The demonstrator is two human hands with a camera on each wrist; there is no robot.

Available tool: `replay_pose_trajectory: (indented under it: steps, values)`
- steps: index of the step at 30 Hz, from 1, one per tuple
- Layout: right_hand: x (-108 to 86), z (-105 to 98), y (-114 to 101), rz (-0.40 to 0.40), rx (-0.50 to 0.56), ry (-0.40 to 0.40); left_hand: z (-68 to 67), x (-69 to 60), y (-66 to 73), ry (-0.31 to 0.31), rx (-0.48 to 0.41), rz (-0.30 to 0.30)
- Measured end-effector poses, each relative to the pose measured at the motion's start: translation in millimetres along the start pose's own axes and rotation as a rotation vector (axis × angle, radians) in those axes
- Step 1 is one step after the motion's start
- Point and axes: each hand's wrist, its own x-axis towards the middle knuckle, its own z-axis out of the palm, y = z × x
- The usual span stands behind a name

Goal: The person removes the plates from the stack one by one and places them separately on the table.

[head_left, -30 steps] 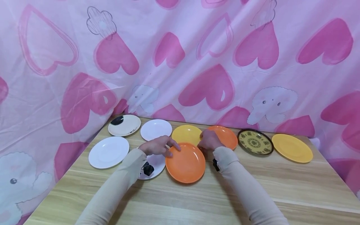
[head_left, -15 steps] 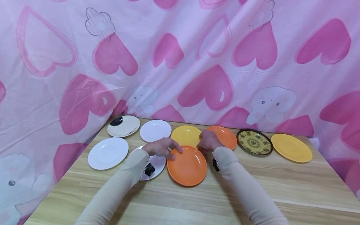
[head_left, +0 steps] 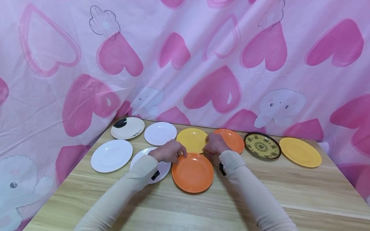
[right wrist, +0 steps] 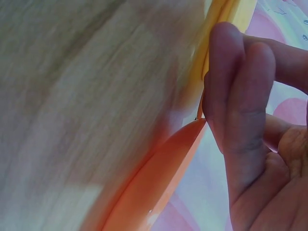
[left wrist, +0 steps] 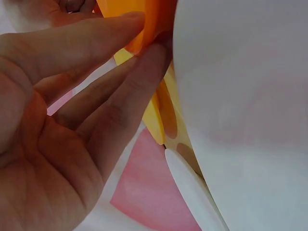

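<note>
In the head view my left hand (head_left: 169,151) pinches the upper-left rim of an orange plate (head_left: 192,173) lying in the front row. The left wrist view has the thumb on this plate's (left wrist: 161,14) edge and the fingers against it. Behind it lies a yellow plate (head_left: 190,140); my right hand (head_left: 214,144) holds its right rim with bent fingers. Close up, the right wrist view finds those fingers (right wrist: 250,110) at the yellow plate's (right wrist: 204,53) edge, partly hiding it. Another orange plate (head_left: 232,141) sits just right of that hand.
White plates (head_left: 112,156) lie on the left, one (head_left: 141,154) partly under my left forearm. At the back left is a cream plate with a black patch (head_left: 131,129). Rightward are a dark-rimmed patterned plate (head_left: 262,146) and a yellow plate (head_left: 300,152). A pink curtain (head_left: 173,86) closes off the wooden table (head_left: 289,189).
The front orange plate has slid slightly toward me and to the right, and my left hand has moved right with it. My right hand stays at the yellow plate.
</note>
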Motion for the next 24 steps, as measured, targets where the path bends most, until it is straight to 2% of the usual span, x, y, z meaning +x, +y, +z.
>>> replay_pose_trajectory:
  steps: [8,14,19,22,24]
  values:
    - [0.2,-0.4,2.0,-0.029,-0.024,0.019,-0.5,1.0,3.9,-0.018,-0.005,-0.028]
    - [-0.7,-1.5,0.6,-0.012,-0.013,0.008,-2.2,1.7,2.0,-0.023,-0.023,-0.053]
    - [-0.8,-2.0,0.9,-0.003,-0.017,0.000,-3.3,1.5,0.5,-0.025,-0.003,-0.045]
    - [-2.6,-3.0,1.3,-0.014,-0.052,0.007,-5.3,-1.5,-2.2,0.009,0.007,-0.032]
    - [-5.1,-4.3,0.8,-0.042,-0.083,0.023,-7.6,-4.9,-5.3,0.069,0.006,0.004]
